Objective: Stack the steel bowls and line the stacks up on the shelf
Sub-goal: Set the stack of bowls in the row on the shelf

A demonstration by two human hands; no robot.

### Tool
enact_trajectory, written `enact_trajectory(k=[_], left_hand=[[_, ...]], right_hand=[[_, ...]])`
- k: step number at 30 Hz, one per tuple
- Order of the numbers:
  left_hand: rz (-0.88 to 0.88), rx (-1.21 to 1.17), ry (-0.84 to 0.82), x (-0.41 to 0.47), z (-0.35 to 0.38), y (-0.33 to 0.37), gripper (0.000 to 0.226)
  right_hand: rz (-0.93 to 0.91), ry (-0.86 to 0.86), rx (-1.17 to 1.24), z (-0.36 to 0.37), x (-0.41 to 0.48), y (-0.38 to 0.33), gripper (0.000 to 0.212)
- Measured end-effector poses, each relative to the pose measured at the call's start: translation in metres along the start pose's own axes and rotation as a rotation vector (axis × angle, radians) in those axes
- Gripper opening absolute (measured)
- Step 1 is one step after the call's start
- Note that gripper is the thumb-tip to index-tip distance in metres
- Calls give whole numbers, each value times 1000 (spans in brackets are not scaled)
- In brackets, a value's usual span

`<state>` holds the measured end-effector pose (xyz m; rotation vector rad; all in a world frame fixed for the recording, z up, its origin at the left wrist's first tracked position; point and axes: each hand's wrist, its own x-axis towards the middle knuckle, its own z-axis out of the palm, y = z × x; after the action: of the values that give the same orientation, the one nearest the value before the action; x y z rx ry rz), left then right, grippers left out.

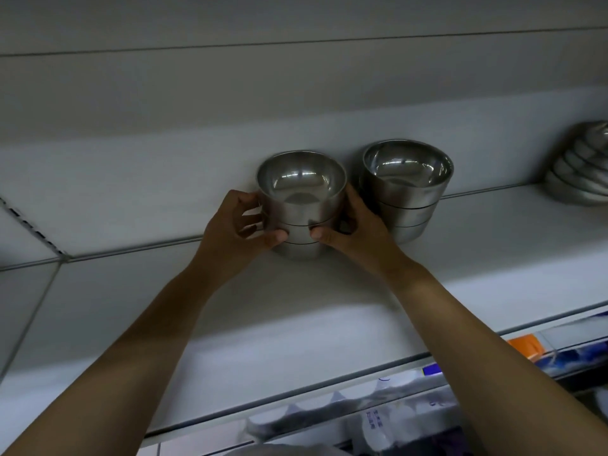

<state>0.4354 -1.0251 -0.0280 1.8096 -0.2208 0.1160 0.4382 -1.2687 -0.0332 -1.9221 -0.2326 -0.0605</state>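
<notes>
A stack of three steel bowls [301, 199] stands on the white shelf [164, 307], close to the back wall. My left hand [237, 232] grips its left side and my right hand [355, 230] grips its right side, thumbs meeting on the front of the middle bowl. Just to the right, touching or nearly touching my right hand, stands a second stack of three steel bowls [408, 189]. At the far right edge a tilted pile of several wider steel bowls [582, 169] rests on the same shelf.
The shelf's front rail [329, 386] runs along the bottom with price tags, an orange label [526, 347] and packaged white goods [378, 419] on the shelf below. A slotted upright [29, 225] marks the shelf's left joint.
</notes>
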Motion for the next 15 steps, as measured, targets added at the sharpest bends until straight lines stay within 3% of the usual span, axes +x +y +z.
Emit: enact_trajectory(k=[5, 10, 15], left_hand=[[5, 57, 13, -6, 0, -3, 66], [59, 262, 137, -21, 4, 6, 54], [76, 420, 161, -42, -4, 5, 53]], right_hand=[[25, 9, 19, 4, -4, -1, 98], [138, 54, -33, 8, -14, -7, 80], [197, 191, -125, 18, -36, -20, 62]])
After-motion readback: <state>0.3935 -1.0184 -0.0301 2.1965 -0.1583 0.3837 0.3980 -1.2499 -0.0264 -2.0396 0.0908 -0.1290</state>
